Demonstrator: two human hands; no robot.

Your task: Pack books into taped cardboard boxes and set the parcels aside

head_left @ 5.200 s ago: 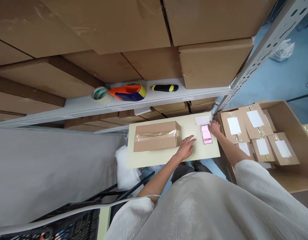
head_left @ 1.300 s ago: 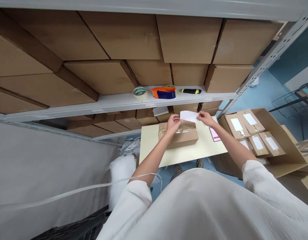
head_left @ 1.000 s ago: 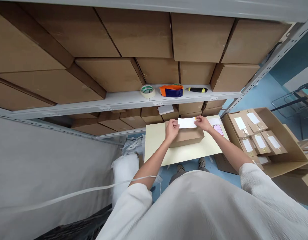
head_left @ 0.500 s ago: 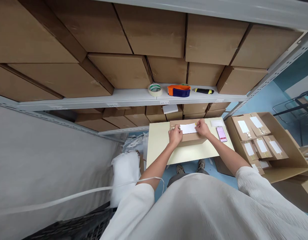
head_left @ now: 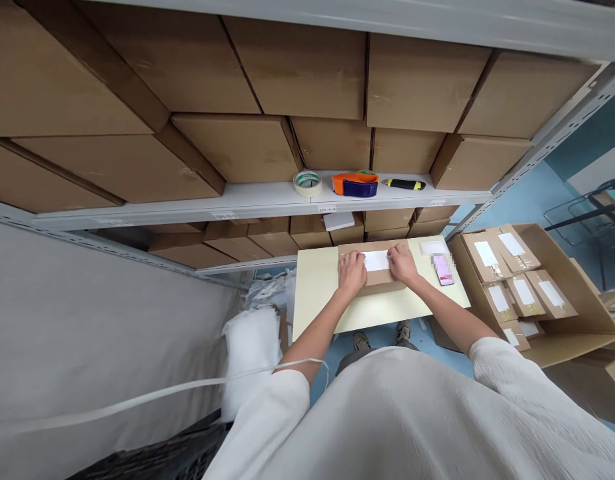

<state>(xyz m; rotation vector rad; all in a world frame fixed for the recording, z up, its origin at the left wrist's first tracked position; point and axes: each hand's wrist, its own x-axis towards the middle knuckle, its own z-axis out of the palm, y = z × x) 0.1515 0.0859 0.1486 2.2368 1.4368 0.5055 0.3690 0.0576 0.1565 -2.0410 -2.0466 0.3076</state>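
Observation:
A closed cardboard box [head_left: 380, 283] sits on the pale yellow table [head_left: 314, 293]. On its top lies a white label [head_left: 376, 260], flat against the cardboard. My left hand [head_left: 352, 272] rests on the left end of the label, its fingers bent and close together. At the label's right end, my right hand [head_left: 402, 263] presses down with curled fingers. The fingertips of both hands cover the label's ends, and whether they pinch it is too small to tell. A phone [head_left: 443, 269] lies to the right of the box.
Above the table, a shelf [head_left: 257, 194] holds boxes, a tape roll [head_left: 308, 183], an orange and blue tape dispenser [head_left: 355, 185] and a cutter [head_left: 405, 184]. An open carton [head_left: 582, 331] with several labelled boxes stands at the right. White packing sheets [head_left: 250, 353] are at the left.
The label's right end, raised and held at its corner before, now lies flat. My right hand has moved slightly left and down onto it; my left hand has spread over the left end.

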